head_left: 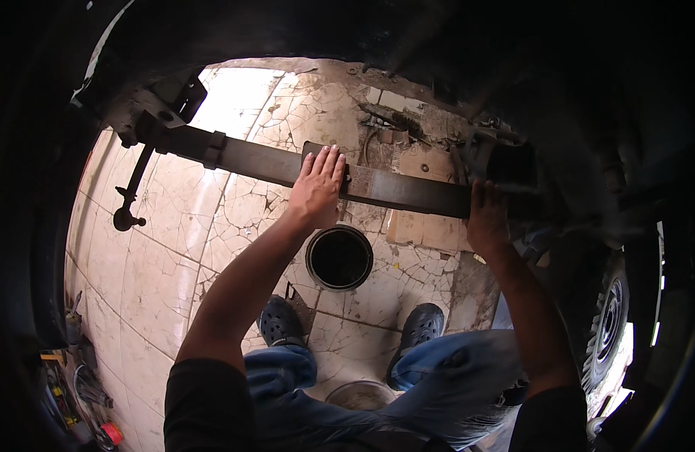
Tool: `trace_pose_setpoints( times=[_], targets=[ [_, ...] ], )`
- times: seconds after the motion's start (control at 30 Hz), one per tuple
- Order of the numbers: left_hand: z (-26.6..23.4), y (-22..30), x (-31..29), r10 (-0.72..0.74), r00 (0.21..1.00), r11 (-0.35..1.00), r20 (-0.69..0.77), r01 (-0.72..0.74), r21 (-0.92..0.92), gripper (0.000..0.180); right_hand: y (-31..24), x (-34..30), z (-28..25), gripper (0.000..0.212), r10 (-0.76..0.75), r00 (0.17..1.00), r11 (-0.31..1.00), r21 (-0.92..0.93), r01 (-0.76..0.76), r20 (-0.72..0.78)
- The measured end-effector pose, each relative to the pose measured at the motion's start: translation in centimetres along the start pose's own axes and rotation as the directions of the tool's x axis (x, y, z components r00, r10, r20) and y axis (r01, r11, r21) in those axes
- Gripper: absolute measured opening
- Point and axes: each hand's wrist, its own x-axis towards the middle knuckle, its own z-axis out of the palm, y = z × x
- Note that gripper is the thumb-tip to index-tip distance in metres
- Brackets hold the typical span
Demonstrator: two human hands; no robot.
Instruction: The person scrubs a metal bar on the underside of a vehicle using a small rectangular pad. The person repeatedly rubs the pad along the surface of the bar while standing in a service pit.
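Observation:
A long, dark steel leaf spring crosses in front of me under a vehicle, sloping slightly down to the right. My left hand rests on its middle with the fingers stretched out flat over the metal, beside a small plate. Farther right, in shadow, my right hand is closed around the spring, fingers reaching over its upper edge. A metal clip wraps the spring's left part. From the left end hangs a short rod with a ball joint. The spring's right end is lost in darkness.
Below stands a round dark bucket on cracked floor tiles, between my feet and the spring. Flattened cardboard and greasy parts lie beyond. Tools sit lower left; a wheel stands at right. Dark bodywork hangs overhead.

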Motion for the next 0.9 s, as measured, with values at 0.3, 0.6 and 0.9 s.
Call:
trace_pose_setpoints(
  times=[0.3, 0.6, 0.9],
  targets=[
    [1.1, -0.9, -3.0, 0.147, 0.984, 0.989, -0.101, -0.145, 0.026, 0.093, 0.8, -0.3, 0.7, 0.084, -0.047, 0.982, 0.995, 0.073, 0.061, -0.182],
    [0.3, 1.1, -2.1, 0.041, 0.999, 0.999, 0.016, -0.041, 0.033, 0.088, 1.3, -0.3, 1.6, 0.087, 0.0, 0.999, 0.999, 0.036, 0.001, -0.034],
    [-0.3, -1.2, -1.0, -0.01, 1.0, 0.998, 0.01, 0.01, 0.062, 0.082, -0.3, -0.2, -0.9, 0.09, 0.014, 0.996, 0.996, 0.09, -0.022, 0.086]
  ],
)
